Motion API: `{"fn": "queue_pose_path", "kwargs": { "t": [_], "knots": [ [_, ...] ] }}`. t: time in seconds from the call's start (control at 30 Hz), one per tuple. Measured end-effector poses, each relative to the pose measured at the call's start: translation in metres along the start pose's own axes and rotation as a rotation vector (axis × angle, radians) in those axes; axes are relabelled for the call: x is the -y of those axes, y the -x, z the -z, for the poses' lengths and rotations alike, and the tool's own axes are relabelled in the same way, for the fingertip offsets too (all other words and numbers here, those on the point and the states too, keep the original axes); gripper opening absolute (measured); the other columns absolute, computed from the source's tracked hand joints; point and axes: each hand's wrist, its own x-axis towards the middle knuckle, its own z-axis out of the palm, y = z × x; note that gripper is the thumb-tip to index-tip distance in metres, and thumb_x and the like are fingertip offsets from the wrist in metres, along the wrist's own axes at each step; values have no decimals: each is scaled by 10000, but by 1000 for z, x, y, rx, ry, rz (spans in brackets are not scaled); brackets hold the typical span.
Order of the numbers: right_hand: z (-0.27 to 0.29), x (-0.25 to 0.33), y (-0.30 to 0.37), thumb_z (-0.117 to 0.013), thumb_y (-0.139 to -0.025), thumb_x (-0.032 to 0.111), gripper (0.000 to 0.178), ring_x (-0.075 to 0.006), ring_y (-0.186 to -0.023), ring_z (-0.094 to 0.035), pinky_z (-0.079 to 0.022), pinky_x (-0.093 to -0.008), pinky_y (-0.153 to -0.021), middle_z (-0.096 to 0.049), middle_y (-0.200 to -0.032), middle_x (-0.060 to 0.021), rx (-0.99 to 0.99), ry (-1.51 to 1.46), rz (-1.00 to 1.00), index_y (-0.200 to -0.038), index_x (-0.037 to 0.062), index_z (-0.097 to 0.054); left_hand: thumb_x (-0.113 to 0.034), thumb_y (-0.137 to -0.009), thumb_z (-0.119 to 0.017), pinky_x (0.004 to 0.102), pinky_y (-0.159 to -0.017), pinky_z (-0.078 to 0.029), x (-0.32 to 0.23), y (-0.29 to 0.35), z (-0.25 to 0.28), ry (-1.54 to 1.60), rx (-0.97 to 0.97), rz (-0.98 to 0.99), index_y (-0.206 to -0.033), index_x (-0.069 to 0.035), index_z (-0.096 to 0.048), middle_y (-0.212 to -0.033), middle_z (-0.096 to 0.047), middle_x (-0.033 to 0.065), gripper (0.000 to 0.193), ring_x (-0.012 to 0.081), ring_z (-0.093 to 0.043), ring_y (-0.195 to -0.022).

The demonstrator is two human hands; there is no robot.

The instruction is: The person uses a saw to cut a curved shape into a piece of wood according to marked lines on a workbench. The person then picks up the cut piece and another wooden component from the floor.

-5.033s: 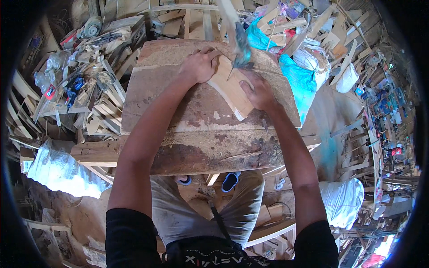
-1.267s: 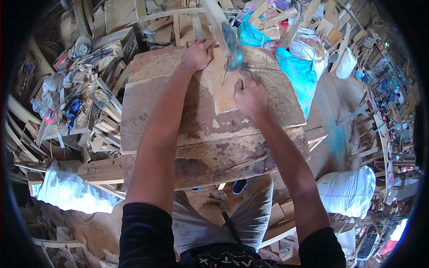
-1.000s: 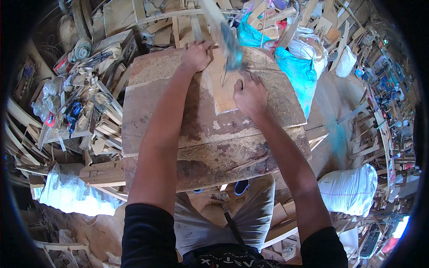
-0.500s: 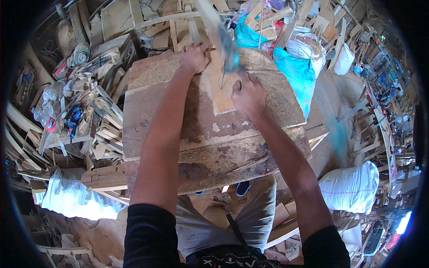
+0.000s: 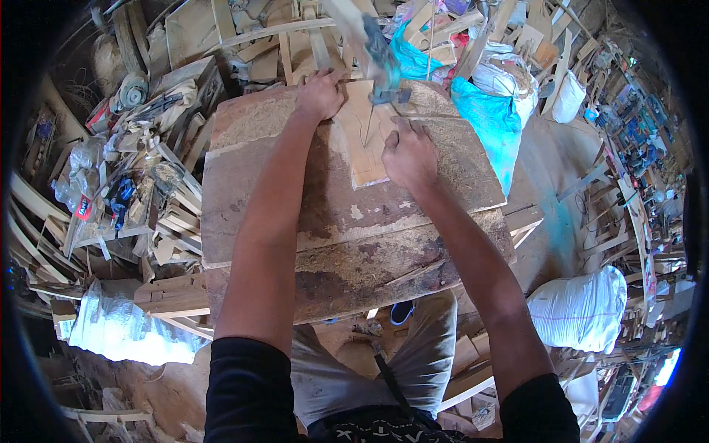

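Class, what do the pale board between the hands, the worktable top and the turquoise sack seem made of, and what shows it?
Pale board: wood, apparently unvarnished, given its light tan, matte face.
Worktable top: probably wood, rough and worn, judging by its seams and patchy brown surface.
Turquoise sack: likely plastic, slightly shiny and creased; whether woven, I cannot tell.

Room to pass lies over the worktable (image 5: 336, 232) between the forearms (image 5: 272, 196), but a thin blade (image 5: 368, 125) stands beyond.

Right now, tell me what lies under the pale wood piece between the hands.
The worn brown tabletop shows past the near and left edges of the pale wood piece, which appears to lie on it. Whatever is directly beneath is covered.
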Motion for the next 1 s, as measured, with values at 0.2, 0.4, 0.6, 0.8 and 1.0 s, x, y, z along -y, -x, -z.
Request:
{"fn": "queue_pose_path", "kwargs": {
  "t": [0.2,0.4,0.6,0.8,1.0],
  "knots": [
    [3,0,-3,-585,-901,132,436,-466,-1096,-657,-533,-563,-990,-680,-1153,-279,47,-7,22,-1318,12,-633,-246,-994,-535,661,-1234,-315,7,-6,-8,-17,-18,-24,-1462,-249,-596,-1517,-567,122,472,360,-527,-1422],
    [-4,-3,-4,-595,-890,116,444,-476,-1111,-652,-530,-570,-1002,-672,-1142,-279,27,10,11,-1323,17,-620,-240,-990,-538,661,-1236,-311,11,-9,-11,-14,-25,-42,-1467,-250,-589,-1527,-561,122,480,365,-521,-1429],
    [2,2,-4,-575,-936,108,397,-479,-1155,-639,-521,-567,-1021,-687,-1228,-273,40,-40,-9,-1319,31,-649,-235,-978,-552,663,-1240,-299,10,-8,-9,-29,-16,-29,-1460,-258,-599,-1534,-558,124,484,369,-515,-1430],
    [-2,1,-5,-561,-942,105,385,-485,-1146,-639,-519,-574,-1012,-687,-1208,-271,18,-27,-4,-1307,19,-648,-230,-968,-564,668,-1235,-305,6,-10,-6,12,4,-1,-1444,-240,-613,-1527,-565,119,479,372,-511,-1434],
    [-4,2,-8,-549,-942,100,384,-476,-1128,-648,-519,-575,-1003,-687,-1158,-280,34,-15,-20,-1302,3,-644,-232,-949,-595,662,-1233,-315,8,-12,-8,32,-35,2,-1412,-222,-633,-1504,-582,117,466,366,-509,-1434]
  ]
}}
